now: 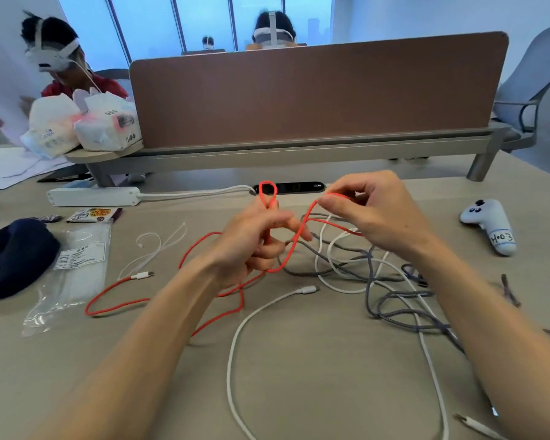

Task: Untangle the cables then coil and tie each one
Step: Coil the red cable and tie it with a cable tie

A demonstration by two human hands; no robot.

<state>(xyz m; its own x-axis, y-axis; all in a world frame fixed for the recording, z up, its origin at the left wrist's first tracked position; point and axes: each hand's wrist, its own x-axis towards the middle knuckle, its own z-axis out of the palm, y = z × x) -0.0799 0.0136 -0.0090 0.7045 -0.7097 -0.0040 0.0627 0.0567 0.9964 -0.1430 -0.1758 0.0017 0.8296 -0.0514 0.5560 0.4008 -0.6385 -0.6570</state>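
Desk [299,392] beige, red cable [118,308] looped — brown divider [315,90], windows [146,23].

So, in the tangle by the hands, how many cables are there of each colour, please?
Red cable: 1, gripped by the left hand and pinched by the right hand
Grey cable: 1
White cable: 1, as far as it can be traced
Total: 3
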